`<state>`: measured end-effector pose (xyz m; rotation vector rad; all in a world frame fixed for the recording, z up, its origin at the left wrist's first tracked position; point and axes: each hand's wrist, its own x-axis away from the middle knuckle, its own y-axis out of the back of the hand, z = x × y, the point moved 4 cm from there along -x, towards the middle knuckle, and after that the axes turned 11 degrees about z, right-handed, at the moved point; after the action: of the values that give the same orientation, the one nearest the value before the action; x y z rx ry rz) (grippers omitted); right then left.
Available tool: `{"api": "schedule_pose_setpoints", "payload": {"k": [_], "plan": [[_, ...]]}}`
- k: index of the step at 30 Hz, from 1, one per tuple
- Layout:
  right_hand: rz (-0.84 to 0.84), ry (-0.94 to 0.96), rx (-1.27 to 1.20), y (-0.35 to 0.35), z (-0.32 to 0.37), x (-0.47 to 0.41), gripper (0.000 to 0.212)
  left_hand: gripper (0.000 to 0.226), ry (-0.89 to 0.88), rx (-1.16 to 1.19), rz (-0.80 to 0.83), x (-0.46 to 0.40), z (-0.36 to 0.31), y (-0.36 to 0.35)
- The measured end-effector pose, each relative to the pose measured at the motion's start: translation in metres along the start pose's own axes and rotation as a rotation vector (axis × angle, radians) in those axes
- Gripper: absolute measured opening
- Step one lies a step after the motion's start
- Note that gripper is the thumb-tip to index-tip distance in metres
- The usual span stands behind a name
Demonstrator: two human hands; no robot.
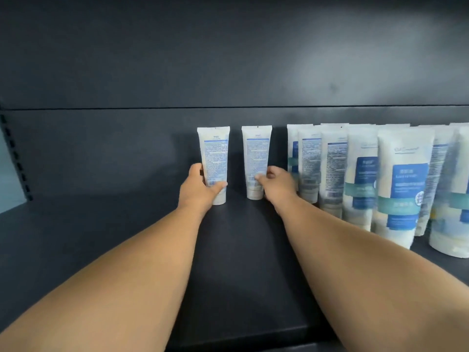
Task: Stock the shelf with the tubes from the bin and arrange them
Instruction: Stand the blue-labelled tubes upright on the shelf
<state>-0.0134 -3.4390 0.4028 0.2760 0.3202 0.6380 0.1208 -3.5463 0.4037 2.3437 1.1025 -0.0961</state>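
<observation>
Two white tubes with blue print stand upright, cap down, at the back of the dark shelf. My left hand grips the left tube near its bottom, thumb across the front. My right hand holds the second tube low on its right side, thumb on the front. Both tubes show their back labels. A gap separates the two tubes. The bin is out of view.
To the right, several matching tubes stand in rows reaching toward the front edge, some showing blue front labels. The shelf's back panel is close behind the tubes. A perforated upright runs at the far left.
</observation>
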Motion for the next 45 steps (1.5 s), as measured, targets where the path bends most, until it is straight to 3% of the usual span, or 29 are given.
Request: {"api": "schedule_pose_setpoints", "payload": {"k": [15,21,25,30,35,40,45], "plan": [[-0.076,-0.009,0.1,-0.008,-0.007,-0.029,0.026,0.053,-0.033,-0.095,-0.009,-0.045,0.01,-0.018],[-0.017,-0.101,0.221,-0.005,0.001,-0.014,0.042,0.077,0.057,-0.133,0.025,-0.028,0.008,-0.015],[0.023,-0.076,0.327,0.009,0.022,0.024,0.037,0.053,0.081,-0.254,-0.012,0.009,-0.009,-0.001],[0.125,0.191,0.301,0.017,0.065,0.111,0.038,0.023,-0.07,-0.381,-0.022,0.069,-0.056,0.014],[0.049,0.377,0.225,0.074,0.082,0.188,0.022,0.006,-0.211,-0.402,-0.012,0.135,-0.097,0.019],[-0.039,0.305,0.154,0.141,0.051,0.222,0.002,0.011,-0.189,-0.264,0.062,0.185,-0.114,-0.006],[-0.097,0.134,0.2,0.194,-0.001,0.227,0.012,0.007,-0.107,-0.254,0.141,0.209,-0.116,-0.054]]}}
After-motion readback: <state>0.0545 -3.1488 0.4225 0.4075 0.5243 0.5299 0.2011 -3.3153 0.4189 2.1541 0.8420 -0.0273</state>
